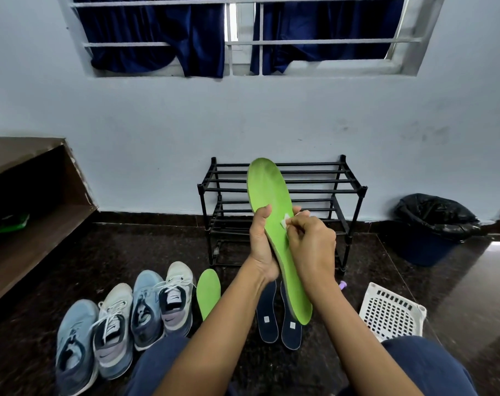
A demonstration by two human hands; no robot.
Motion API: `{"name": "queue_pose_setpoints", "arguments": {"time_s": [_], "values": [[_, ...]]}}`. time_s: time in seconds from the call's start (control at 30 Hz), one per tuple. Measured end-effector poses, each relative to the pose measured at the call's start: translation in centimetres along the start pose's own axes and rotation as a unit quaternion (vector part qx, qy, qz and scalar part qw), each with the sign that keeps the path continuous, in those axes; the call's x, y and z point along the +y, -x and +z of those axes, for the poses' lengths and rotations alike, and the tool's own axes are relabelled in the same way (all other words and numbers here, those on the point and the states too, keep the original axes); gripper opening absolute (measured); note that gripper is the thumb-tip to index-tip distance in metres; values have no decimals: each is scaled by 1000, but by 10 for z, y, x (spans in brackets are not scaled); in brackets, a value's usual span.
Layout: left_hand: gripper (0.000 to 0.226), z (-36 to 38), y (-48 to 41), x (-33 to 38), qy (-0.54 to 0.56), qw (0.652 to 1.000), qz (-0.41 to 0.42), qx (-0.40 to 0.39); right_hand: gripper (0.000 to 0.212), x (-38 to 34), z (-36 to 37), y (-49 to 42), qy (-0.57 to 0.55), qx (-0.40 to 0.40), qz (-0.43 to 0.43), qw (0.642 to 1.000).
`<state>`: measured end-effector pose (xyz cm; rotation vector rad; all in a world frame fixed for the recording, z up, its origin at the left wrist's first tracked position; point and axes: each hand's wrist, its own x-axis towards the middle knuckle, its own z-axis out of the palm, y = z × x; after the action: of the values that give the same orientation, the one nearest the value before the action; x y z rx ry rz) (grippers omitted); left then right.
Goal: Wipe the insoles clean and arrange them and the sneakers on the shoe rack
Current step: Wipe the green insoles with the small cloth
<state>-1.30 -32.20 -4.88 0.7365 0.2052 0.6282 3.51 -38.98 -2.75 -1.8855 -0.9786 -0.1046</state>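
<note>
**Wiping a green insole**

Our left hand [261,244] holds the green insole [269,190] up in front of the rack [314,181], with the fingers curled round its middle. Our right hand [311,241] pinches a small white wipe [285,220] tight and presses it on the insole. It may be tissue or cloth; it is too small to tell.

So we think this is the wiping step. Another green insole [208,292], two dark insoles [267,318] and four sneakers [134,318] wait on the floor. Next we should rub down toward the heel and hold firm, so the bendy insole does not flop.
</note>
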Motion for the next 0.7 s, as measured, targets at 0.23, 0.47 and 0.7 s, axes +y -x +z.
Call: {"name": "queue_pose_setpoints", "arguments": {"time_s": [0.23,0.47,0.7], "values": [[84,-10,0,18,74,996,13,-43,11,-12,-14,18,-136,-166,45,976],[85,-6,-5,13,50,998,31,-7,7,-8,-9,15,-109,-124,57,985],[67,1,-2,-3,17,1000,-3,-7,18,3,0,0,43,-45,33,998]]}}
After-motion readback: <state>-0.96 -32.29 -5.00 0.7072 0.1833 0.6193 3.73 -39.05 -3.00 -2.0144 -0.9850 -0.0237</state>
